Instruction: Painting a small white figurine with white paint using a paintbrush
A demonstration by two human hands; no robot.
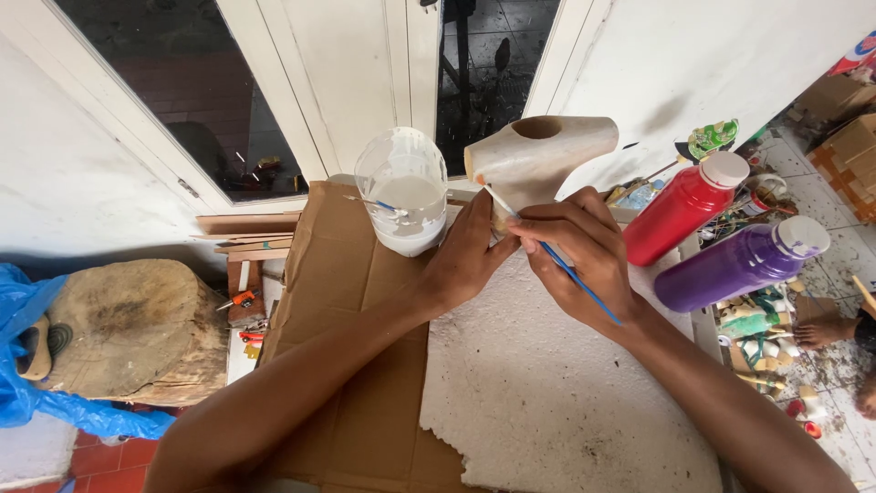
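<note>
A left hand grips the base of a pale carving above the cardboard while the right hand pinches a blue brush against it; apparently rigid, light wood, best held low, off wet paint.

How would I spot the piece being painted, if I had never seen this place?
Start at the cardboard sheet in front of the white door. At its far edge, beside the clear cup of white paint, the left hand steadies a pale wooden carving. It alone has a round hole on top, and the right hand's blue brush touches it.
</note>
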